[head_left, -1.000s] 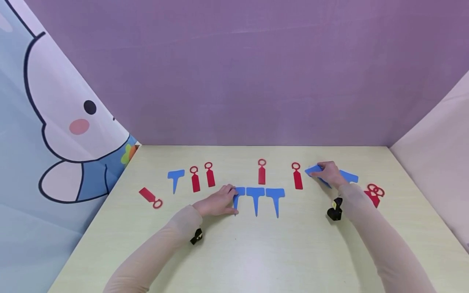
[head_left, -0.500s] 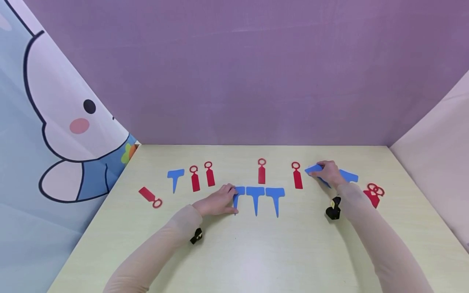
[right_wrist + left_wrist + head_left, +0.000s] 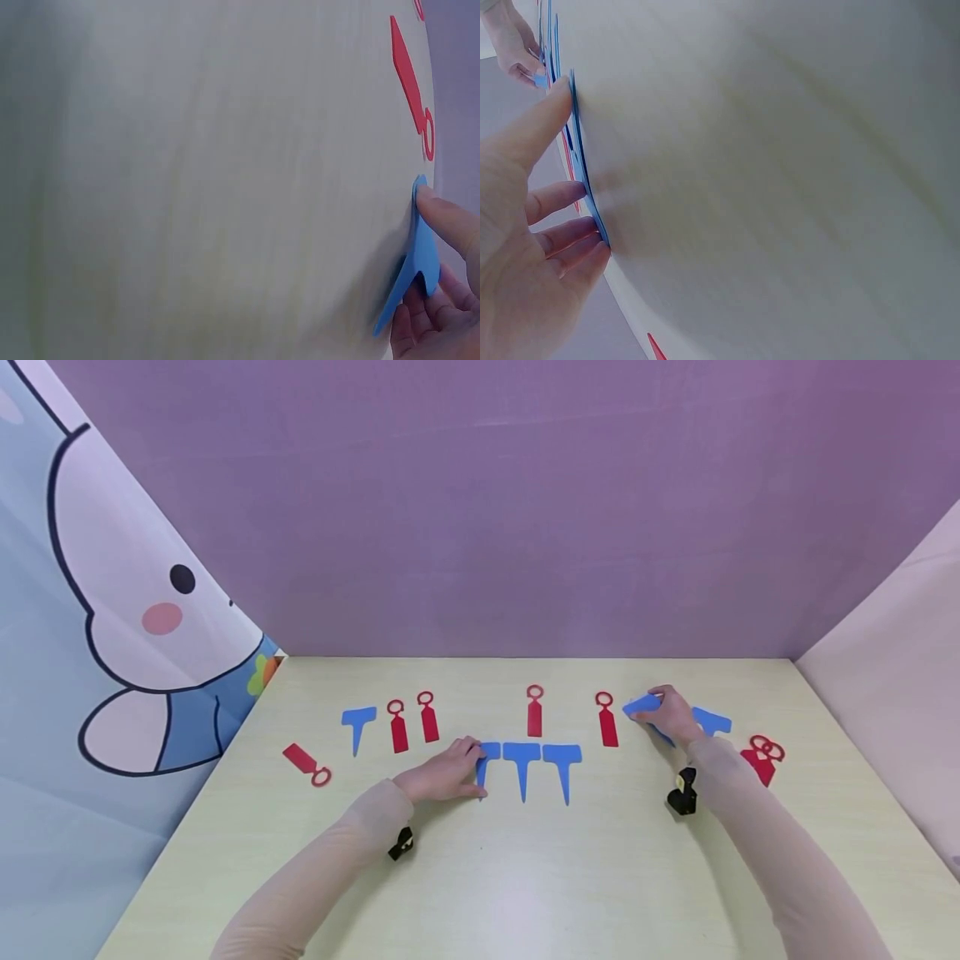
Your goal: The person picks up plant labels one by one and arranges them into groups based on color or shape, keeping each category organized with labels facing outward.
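My left hand (image 3: pixel 442 772) spans a flat blue T-shaped plant label (image 3: pixel 491 751) at the left end of a row of three. In the left wrist view, thumb and fingertips touch this label (image 3: pixel 581 161) toward opposite ends. Beside it lie two matching blue labels, a middle one (image 3: pixel 522 752) and a right one (image 3: pixel 562 753). Further back on the right, my right hand (image 3: pixel 672 716) pinches another blue label (image 3: pixel 641 705), which stands tilted from the tabletop in the right wrist view (image 3: pixel 426 251). Partly hidden behind that hand is one more blue label (image 3: pixel 711 721).
Red ring-topped tags lie around: one at far left (image 3: pixel 300 758), a pair including a left tag (image 3: pixel 398 734), a middle tag (image 3: pixel 534 718), and a tag (image 3: pixel 608 727) near my right hand. Overlapping red tags (image 3: pixel 760 766) lie right. A blue label (image 3: pixel 358 717) sits back left.
My right hand has risen very slightly with its blue label, and a little more of the label behind it shows. My left hand has stayed in place.
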Tool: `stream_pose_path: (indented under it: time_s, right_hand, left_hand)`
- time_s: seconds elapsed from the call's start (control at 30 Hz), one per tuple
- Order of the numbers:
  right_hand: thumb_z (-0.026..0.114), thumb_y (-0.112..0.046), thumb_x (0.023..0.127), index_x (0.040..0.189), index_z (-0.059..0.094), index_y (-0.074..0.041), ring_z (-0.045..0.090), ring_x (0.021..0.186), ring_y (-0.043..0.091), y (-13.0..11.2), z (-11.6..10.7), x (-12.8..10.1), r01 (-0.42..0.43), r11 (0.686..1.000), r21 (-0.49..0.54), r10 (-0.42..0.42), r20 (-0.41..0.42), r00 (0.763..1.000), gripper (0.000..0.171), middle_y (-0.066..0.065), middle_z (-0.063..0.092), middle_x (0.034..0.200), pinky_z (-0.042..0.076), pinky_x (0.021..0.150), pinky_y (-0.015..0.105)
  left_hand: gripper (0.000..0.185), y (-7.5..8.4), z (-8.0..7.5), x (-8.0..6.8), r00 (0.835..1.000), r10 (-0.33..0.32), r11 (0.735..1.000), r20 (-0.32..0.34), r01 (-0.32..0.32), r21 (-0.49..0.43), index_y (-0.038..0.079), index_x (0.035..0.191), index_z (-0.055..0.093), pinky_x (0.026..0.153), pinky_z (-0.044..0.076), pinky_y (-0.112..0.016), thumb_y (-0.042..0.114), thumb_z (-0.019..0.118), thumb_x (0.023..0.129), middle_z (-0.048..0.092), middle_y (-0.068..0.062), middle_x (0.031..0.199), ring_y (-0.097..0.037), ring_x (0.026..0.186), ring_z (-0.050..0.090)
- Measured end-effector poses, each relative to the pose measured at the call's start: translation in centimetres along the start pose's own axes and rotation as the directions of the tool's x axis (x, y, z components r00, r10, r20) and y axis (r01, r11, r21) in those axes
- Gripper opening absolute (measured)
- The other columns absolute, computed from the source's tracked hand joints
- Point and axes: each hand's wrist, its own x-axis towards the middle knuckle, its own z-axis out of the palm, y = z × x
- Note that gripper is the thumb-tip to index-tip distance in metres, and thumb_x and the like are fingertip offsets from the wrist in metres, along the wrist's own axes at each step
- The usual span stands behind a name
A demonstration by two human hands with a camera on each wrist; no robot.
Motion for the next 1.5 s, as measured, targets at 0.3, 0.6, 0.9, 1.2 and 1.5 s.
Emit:
stream_pose_path:
  time_s: [0.3,0.6,0.9,1.2,1.5]
  right_hand:
    - [0.061,-0.017,0.083,0.129,0.03,0.007,0.038,0.109,0.042,-0.1,0.0,-0.4,0.042,0.999,-0.007,-0.042,-0.06,0.997,0.061,0.032,0.035,0.123,0.033,0.093,0.053]
    - [0.054,-0.008,0.087,0.123,0.04,0.008,0.044,0.098,0.037,0.2,-0.2,-0.9,0.095,0.995,0.033,-0.088,-0.158,0.983,0.042,0.028,0.043,0.113,0.041,0.084,0.046]
    - [0.044,-0.008,0.092,0.125,0.039,0.008,0.053,0.091,0.028,-0.5,-0.7,-1.9,0.048,0.981,0.19,-0.022,-0.137,0.99,0.037,0.024,0.045,0.111,0.048,0.068,0.021]
    - [0.046,-0.006,0.091,0.121,0.042,0.012,0.054,0.067,0.001,-0.9,-0.7,-2.8,0.061,0.953,0.298,-0.018,-0.146,0.989,0.036,0.017,0.053,0.098,0.049,0.066,0.017]
    - [0.048,-0.01,0.09,0.123,0.039,0.013,0.06,0.065,0.002,-1.6,-0.4,-4.4,0.037,0.899,0.437,0.001,-0.087,0.996,0.041,-0.003,0.062,0.081,0.049,0.07,0.019]
  left_hand:
    - [0.065,0.0,0.0,0.0,1.0,0.01,1.0,-0.003,-0.01,0.003,0.0,0.128,0.038,0.097,0.035,-0.031,0.041,0.058,0.082,0.034,-0.012,0.128,-0.021,0.114,0.035]
    - [0.065,0.1,-0.1,0.1,1.0,0.012,1.0,-0.009,-0.012,-0.001,-0.001,0.127,0.039,0.097,0.035,-0.032,0.041,0.059,0.082,0.034,-0.013,0.127,-0.022,0.114,0.035]
    - [0.065,0.1,0.0,0.0,1.0,-0.013,1.0,0.01,0.013,0.007,0.001,0.13,0.037,0.099,0.033,-0.031,0.042,0.057,0.082,0.033,-0.011,0.13,-0.02,0.117,0.034]
    - [0.066,0.2,-0.1,-0.1,1.0,-0.014,1.0,0.011,0.014,0.004,0.001,0.13,0.037,0.099,0.033,-0.031,0.041,0.058,0.082,0.033,-0.011,0.13,-0.02,0.117,0.034]
    - [0.064,0.1,-0.1,-0.1,1.0,-0.003,1.0,0.003,0.003,0.001,0.001,0.128,0.038,0.098,0.034,-0.031,0.041,0.058,0.082,0.034,-0.011,0.128,-0.02,0.115,0.035]
